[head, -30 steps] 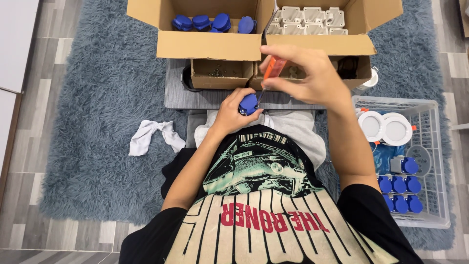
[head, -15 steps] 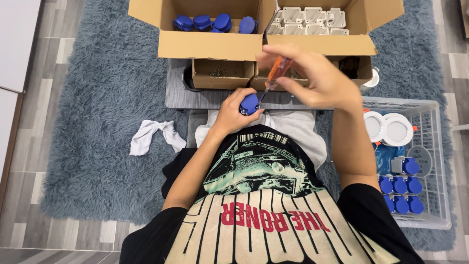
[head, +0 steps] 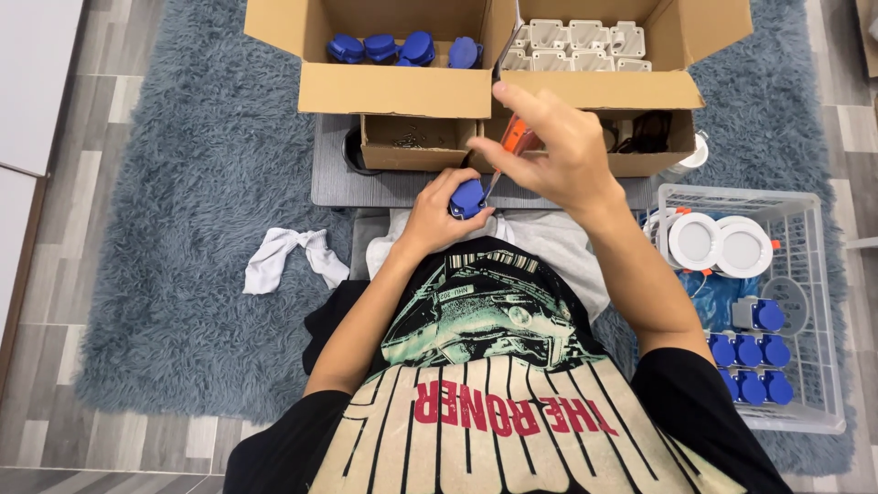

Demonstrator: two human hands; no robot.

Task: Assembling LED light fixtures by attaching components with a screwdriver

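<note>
At frame centre, the left hand [head: 437, 212] is clenching a blue socket part [head: 467, 198] while the right hand [head: 558, 151] is gripping an orange-handled screwdriver [head: 509, 151], tip on the part, seemingly driving a screw; steady downward pressure is needed next.

Two large open brown cardboard boxes [head: 402, 90] [head: 608, 89] sit side by side; two smaller open brown boxes [head: 412, 146] [head: 654, 163] stand just in front.

Cardboard boxes [head: 402, 90] wall off 12 o'clock. White wire basket [head: 828, 302] blocks 3 o'clock. Rug [head: 183, 229] toward 9 o'clock open, only white cloth [head: 291, 256] lying there.
</note>
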